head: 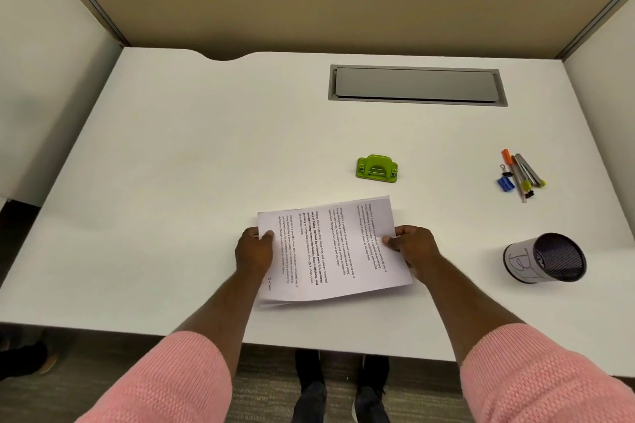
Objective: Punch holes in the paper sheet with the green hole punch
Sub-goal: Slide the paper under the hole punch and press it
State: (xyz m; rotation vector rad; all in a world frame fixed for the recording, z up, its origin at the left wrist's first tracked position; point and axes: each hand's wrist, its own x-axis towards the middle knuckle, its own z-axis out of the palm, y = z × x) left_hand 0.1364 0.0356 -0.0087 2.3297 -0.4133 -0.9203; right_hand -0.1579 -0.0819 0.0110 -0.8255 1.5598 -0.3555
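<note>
Both of my hands are closed on the paper sheet [330, 251], which seems to be the top of a thin stack, though the edges blur too much for me to count. My left hand [255, 252] pinches the short edge at nine o'clock, thumb on top; my right hand [414, 247] pinches the opposite edge at three o'clock. The printed text runs sideways to me, and the far corner tilts up slightly toward one o'clock. At twelve o'clock from the sheet, near but apart, the green hole punch [377, 169] sits on the white desk [206, 154]. Pens and clips [520, 177] lie at two o'clock, a mesh pen cup [546, 257] at three.
</note>
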